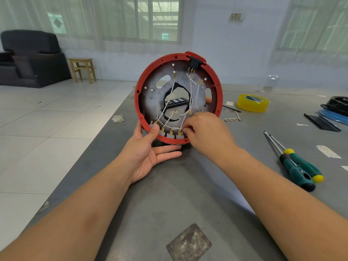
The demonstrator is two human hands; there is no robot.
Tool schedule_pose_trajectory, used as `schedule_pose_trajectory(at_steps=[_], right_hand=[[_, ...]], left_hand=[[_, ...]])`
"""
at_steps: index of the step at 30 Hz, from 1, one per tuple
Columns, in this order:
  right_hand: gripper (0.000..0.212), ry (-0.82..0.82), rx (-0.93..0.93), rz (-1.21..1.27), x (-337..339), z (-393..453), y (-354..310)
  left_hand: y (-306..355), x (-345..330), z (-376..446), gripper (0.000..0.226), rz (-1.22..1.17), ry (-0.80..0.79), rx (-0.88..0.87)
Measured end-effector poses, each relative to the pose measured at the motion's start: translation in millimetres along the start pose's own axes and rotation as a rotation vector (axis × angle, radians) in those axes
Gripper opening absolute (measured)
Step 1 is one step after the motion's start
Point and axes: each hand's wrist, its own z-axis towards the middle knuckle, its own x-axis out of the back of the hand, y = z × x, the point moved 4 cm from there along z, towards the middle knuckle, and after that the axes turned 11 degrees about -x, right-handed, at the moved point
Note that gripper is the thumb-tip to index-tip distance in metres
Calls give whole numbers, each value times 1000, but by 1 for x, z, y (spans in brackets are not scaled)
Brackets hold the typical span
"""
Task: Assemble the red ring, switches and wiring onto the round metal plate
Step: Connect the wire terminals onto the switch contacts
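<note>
Item: red ring [140, 85] already fitted around the round metal plate [150, 98], the pair held as one unit, stood on its lower edge on or just above the grey table [169, 194], inner face toward the wearer, tilted slightly back. Being round, it has no long axis; its flat faces run roughly upright, central opening facing forward. Fitted: black switch [194, 63] at the top rim, a row of pale switches [169, 135] along the bottom rim, white wires [190, 85] with brass terminals [171, 132] pushed onto most of them. Outstanding, by judgement: several terminals hang loose near the centre, and a spare wire set [233, 119] lies well apart on the table. Left hand [150, 153]: spread beneath the ring, thumb pressed on its lower rim. Right hand [205, 131]: fingers curled, pinching at a terminal or wire end by the rightmost bottom switch. Screwdrivers [295, 162] lie untouched at right.
</note>
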Motion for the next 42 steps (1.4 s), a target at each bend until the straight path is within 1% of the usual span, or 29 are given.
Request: schedule_pose_trajectory(at_steps=[4,7,10,13,17,20,25,28,35,42], right_hand=[[16,-114,-154,148,-3,5,0],[11,-151,-266,271,-3,7,5],[10,-179,-323,343,-3,8,8],[10,-226,-371,361,-5,9,12],[11,-284,-383,342,-9,12,15],[12,-310,-337,310,-9,13,14],[16,-302,-285,290,-8,11,12],[19,-294,-314,345,-9,10,13],[16,-283,-402,544,-12,6,16],[17,-288,-500,647,-18,6,19]], left_hand=[[-1,1,1,54,17,7,-17],[-2,1,1,59,22,7,-25],[-1,1,1,61,27,5,-35],[-2,-1,0,67,41,-14,-31],[-2,-3,0,75,39,-29,-27],[-2,-3,0,75,36,-37,-28],[-4,0,1,75,34,-43,-33],[-5,0,2,71,45,-50,-42],[-6,0,3,68,47,-56,-39],[-6,-1,2,68,49,-59,-36]])
